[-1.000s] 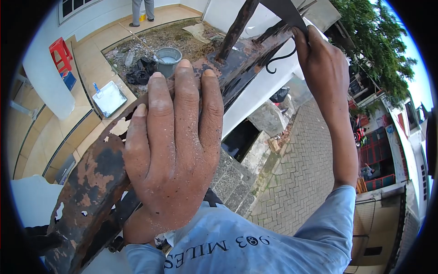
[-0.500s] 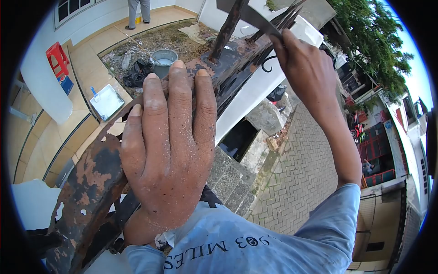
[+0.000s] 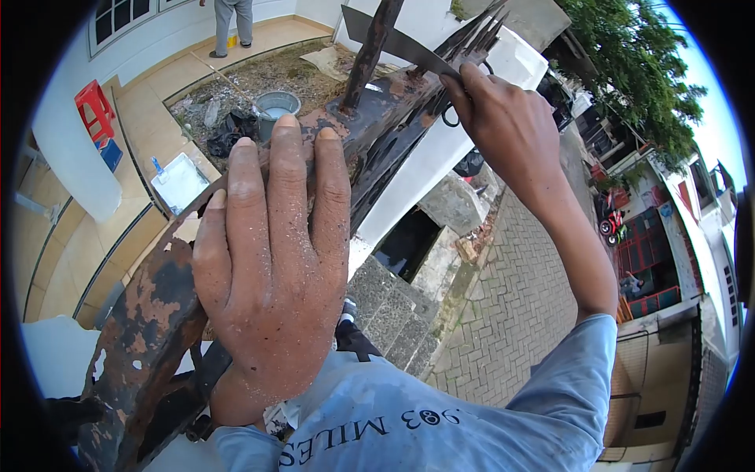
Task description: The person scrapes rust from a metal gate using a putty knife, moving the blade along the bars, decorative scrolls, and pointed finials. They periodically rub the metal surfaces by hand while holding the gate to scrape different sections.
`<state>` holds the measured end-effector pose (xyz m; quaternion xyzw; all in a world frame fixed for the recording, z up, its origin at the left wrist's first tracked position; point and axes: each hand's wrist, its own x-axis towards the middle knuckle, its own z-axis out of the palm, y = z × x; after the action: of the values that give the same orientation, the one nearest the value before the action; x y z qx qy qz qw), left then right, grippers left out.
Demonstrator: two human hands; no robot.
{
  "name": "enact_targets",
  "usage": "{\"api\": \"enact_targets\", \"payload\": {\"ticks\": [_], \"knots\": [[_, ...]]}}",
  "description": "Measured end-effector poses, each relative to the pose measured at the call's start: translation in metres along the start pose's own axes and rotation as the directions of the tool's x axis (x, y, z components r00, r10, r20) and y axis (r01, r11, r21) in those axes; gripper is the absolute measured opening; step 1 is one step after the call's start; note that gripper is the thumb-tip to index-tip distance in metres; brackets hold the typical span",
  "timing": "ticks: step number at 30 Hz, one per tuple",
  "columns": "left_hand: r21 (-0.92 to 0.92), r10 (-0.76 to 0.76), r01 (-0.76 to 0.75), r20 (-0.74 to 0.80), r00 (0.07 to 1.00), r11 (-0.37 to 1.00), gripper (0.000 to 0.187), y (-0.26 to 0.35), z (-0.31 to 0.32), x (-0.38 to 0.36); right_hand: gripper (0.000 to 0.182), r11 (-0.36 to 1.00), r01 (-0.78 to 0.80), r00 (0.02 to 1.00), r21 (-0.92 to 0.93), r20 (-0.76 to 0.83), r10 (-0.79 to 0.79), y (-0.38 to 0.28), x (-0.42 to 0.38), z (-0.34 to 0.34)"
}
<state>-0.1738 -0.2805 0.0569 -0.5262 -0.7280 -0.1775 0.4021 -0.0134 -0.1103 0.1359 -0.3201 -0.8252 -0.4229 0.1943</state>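
Note:
My left hand (image 3: 275, 267) lies with fingers stretched out on a rusty, flaking metal beam (image 3: 149, 322). Pale dust and small dark specks cover its back. My right hand (image 3: 511, 118) is closed around the near end of a broad, flat, grey metal blade (image 3: 417, 53); its handle is hidden in my fingers. The blade points up and to the left, crossing behind a rusty upright bar (image 3: 368, 63) that rises from the beam. Jagged strips of metal (image 3: 480, 35) stick up near the blade, beyond my right hand.
A grey bucket (image 3: 277, 104) with whitish liquid and a black plastic bag (image 3: 231, 132) stand below. Left of them are a white paint tray (image 3: 181, 182) and a red stool (image 3: 95, 112). Another person's legs (image 3: 233, 27) show at the top. Paving (image 3: 503, 299) lies far below.
The view has shifted slightly, so most things sit a little farther left. My right hand and the blade are slightly lower against the bar. My left hand stays flat on the beam.

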Motion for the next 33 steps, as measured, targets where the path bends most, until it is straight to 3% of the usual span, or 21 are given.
{"api": "enact_targets", "payload": {"ticks": [2,4,6,8,10,12,17,18,20,22,24,26,28,29,30,32,33], "knots": [[-0.001,-0.002,0.002,-0.011,1.0,1.0,0.072,0.0,0.001,0.0,0.031,0.991,-0.116,0.986,0.064,-0.111,0.123,0.019,0.012,-0.014],[-0.002,-0.006,0.006,-0.002,1.0,1.0,0.072,0.0,0.0,-0.002,0.031,0.99,-0.116,0.961,0.08,-0.244,0.132,0.027,0.018,-0.021],[0.009,0.002,-0.002,-0.01,1.0,1.0,0.071,0.0,0.001,-0.001,0.03,0.999,-0.04,0.997,0.02,-0.061,0.041,0.01,0.009,-0.008],[0.007,0.004,-0.004,-0.027,1.0,1.0,0.071,-0.001,0.004,-0.002,0.03,0.998,-0.063,0.996,0.016,-0.061,0.064,0.017,0.014,-0.013],[0.005,0.001,-0.001,-0.021,1.0,1.0,0.071,0.0,0.004,-0.004,0.032,0.977,-0.167,0.954,0.135,-0.227,0.194,0.029,0.021,-0.025],[0.019,-0.001,0.001,-0.018,1.0,1.0,0.071,0.0,0.003,-0.002,0.032,0.992,-0.125,0.99,0.03,-0.068,0.127,0.016,0.017,-0.019],[0.02,0.014,-0.013,-0.019,1.0,1.0,0.071,-0.001,0.004,-0.004,0.03,0.98,-0.191,0.976,-0.051,-0.117,0.184,0.024,0.026,-0.03],[0.028,0.017,-0.017,-0.019,1.0,0.999,0.071,-0.001,0.004,-0.003,0.03,0.985,-0.147,0.989,-0.09,-0.016,0.146,0.015,0.024,-0.03],[0.039,0.033,-0.032,-0.024,0.999,0.999,0.072,-0.003,0.004,-0.003,0.03,0.991,-0.109,0.994,-0.081,-0.035,0.106,0.019,0.025,-0.036],[0.03,0.032,-0.032,-0.016,0.999,0.999,0.072,-0.002,0.004,-0.004,0.03,0.98,-0.196,0.977,-0.04,-0.1,0.191,0.025,0.029,-0.044],[0.021,0.017,-0.017,-0.01,1.0,1.0,0.073,-0.001,0.003,-0.003,0.03,0.987,-0.114,0.993,-0.115,0.017,0.117,0.013,0.022,-0.041],[0.042,0.028,-0.027,-0.019,0.999,0.999,0.073,-0.002,0.004,-0.002,0.029,0.99,-0.116,0.993,-0.083,0.001,0.116,0.021,0.022,-0.044],[0.034,0.03,-0.03,-0.005,1.0,0.999,0.073,-0.001,0.004,-0.004,0.029,0.976,-0.207,0.972,-0.069,-0.128,0.197,0.025,0.024,-0.05],[0.022,0.026,-0.026,0.006,1.0,0.999,0.072,-0.001,0.001,-0.004,0.029,0.984,-0.166,0.981,-0.064,-0.113,0.158,0.026,0.02,-0.044],[0.014,0.022,-0.022,0.008,1.0,1.0,0.072,-0.001,0.001,-0.002,0.028,0.983,-0.164,0.985,-0.079,0.035,0.168,0.018,0.017,-0.048],[0.033,0.029,-0.028,-0.01,1.0,0.999,0.072,-0.002,0.004,-0.003,0.029,0.991,-0.109,0.994,-0.079,0.015,0.111,0.024,0.017,-0.051],[0.037,0.033,-0.032,-0.015,0.999,0.999,0.073,-0.002,0.005,-0.004,0.029,0.989,-0.145,0.987,-0.042,-0.074,0.141,0.03,0.017,-0.048]]}}
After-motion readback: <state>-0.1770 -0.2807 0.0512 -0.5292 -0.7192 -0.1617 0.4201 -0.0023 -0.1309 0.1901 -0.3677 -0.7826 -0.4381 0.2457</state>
